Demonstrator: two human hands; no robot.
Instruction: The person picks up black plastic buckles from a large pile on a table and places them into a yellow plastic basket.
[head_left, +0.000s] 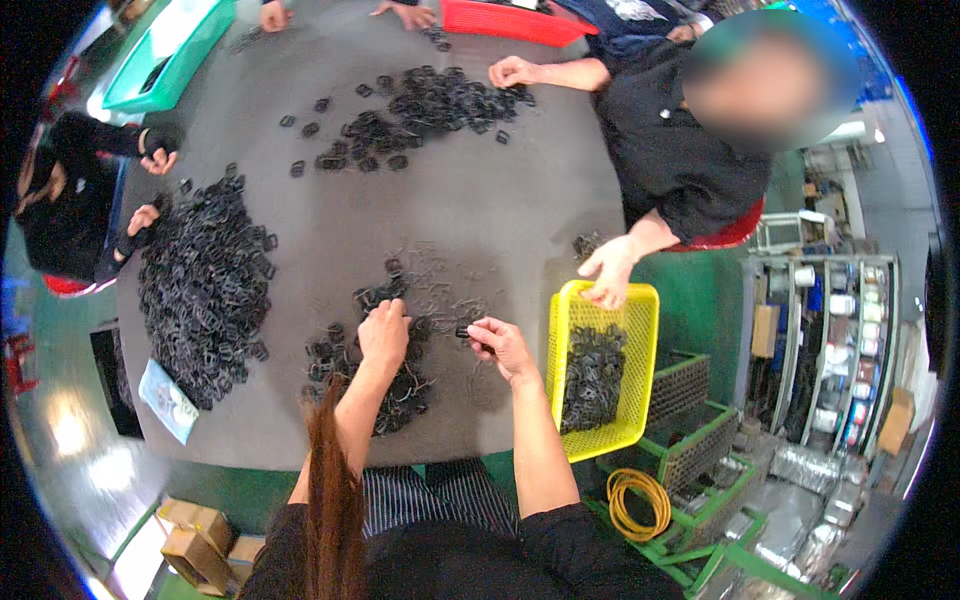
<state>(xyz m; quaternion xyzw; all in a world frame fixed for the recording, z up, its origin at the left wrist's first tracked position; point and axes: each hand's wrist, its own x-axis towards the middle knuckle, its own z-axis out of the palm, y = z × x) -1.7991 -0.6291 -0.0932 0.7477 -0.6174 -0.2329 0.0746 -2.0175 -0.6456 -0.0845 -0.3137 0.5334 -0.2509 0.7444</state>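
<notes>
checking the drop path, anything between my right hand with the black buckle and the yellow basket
Nothing visible: bare grey table lies between the right hand holding the black buckle and the yellow basket. A co-worker's hand rests on the basket's far rim.

Bare tabletop (440, 215) between buckle heaps (205, 285)

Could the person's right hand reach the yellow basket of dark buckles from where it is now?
Probably yes. The right hand is just left of the yellow basket, with bare table between them. A co-worker's hand rests on the far rim, leaving the near part free.
</notes>
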